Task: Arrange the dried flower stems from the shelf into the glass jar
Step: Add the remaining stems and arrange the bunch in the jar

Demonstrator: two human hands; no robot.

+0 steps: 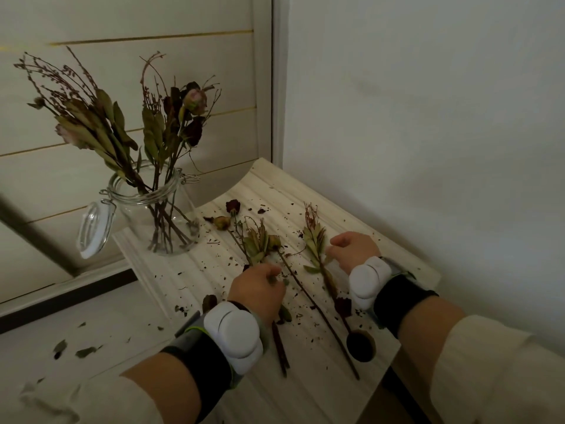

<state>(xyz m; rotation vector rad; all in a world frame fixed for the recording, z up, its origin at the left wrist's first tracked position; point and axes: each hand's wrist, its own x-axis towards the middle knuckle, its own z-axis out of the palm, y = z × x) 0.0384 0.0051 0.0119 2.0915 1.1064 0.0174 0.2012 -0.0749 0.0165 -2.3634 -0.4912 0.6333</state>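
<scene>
Dark, withered dried stems [318,307] lie loose beside the part-filled glass jar [134,218].

Showing pale ribbed wood on shelf [305,185], brown-olive stems [315,243], clear jar [143,211], white lid [93,229], black-and-white wristbands [232,332], cream sleeves [489,362].

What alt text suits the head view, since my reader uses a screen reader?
A person's left hand grips a leafy dried stem lying on a wooden shelf, while the right hand curls beside a second leafy stem. At the shelf's far corner, a glass jar with its lid hanging open holds several dried stems.
</scene>
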